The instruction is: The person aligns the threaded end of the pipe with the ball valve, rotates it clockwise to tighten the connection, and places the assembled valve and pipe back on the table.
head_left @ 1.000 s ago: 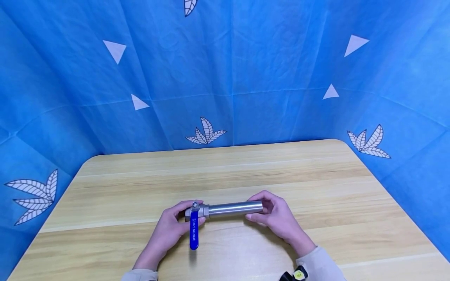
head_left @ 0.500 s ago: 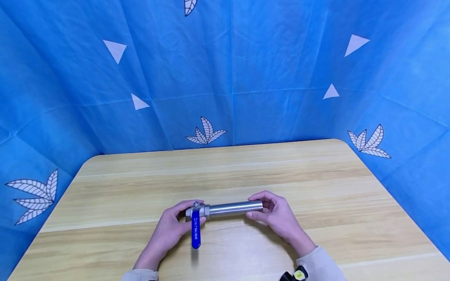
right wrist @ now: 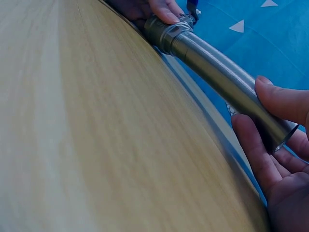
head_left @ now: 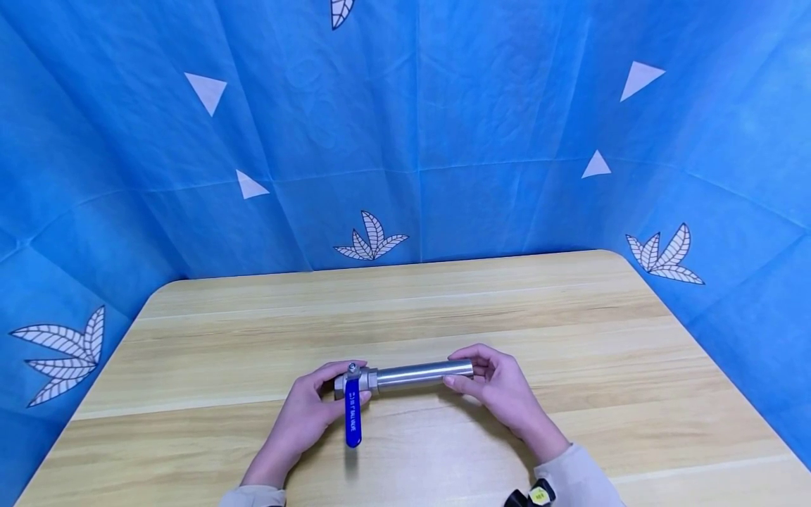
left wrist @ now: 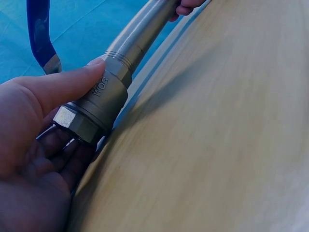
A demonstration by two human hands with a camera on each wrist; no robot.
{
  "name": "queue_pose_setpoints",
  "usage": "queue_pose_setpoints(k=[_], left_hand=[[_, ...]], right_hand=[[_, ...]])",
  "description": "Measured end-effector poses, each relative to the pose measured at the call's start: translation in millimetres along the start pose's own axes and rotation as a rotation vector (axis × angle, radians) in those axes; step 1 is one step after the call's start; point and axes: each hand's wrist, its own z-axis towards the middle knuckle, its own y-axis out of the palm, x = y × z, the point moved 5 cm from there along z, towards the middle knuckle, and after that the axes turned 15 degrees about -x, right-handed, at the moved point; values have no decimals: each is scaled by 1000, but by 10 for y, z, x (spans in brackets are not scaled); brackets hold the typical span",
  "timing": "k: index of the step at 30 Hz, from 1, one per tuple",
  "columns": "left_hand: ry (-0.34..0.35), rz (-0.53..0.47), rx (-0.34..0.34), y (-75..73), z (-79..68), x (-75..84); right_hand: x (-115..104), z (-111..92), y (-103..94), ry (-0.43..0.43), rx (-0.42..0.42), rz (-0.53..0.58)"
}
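Note:
A steel ball valve [left wrist: 104, 99] is joined at its right end to a smooth metal pipe [head_left: 418, 374]. My left hand [head_left: 308, 407] grips the valve body, with the thumb along its near side and fingers behind it. From the valve's top the blue lever handle [head_left: 353, 415] points toward me. At the pipe's free end my right hand [head_left: 500, 391] holds the tube between thumb and fingers. In the right wrist view the pipe's open end [right wrist: 285, 140] shows just beyond the thumb. The assembly lies level, close over the tabletop, its shadow beneath.
The wooden table [head_left: 405, 303] has rounded far corners. Blue curtains [head_left: 481, 127] with white triangles and leaf prints stand behind it and along both sides. A black strap with a yellow label [head_left: 538, 496] sits at my right sleeve.
The blue lever has swung slightly to the right at its tip. My right thumb and fingers have shifted a little at the pipe's end; the left hand stays put.

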Motion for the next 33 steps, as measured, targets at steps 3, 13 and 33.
queue_pose_setpoints(k=[3,13,33], left_hand=[[-1,-4,1,-1,0,-2],[-4,-11,9,1,11,-17],[5,-7,12,-4,9,-19]], right_hand=[[1,3,8,-9,-13,40],[30,31,26,-19,-35,100],[31,22,16,28,-20,5]])
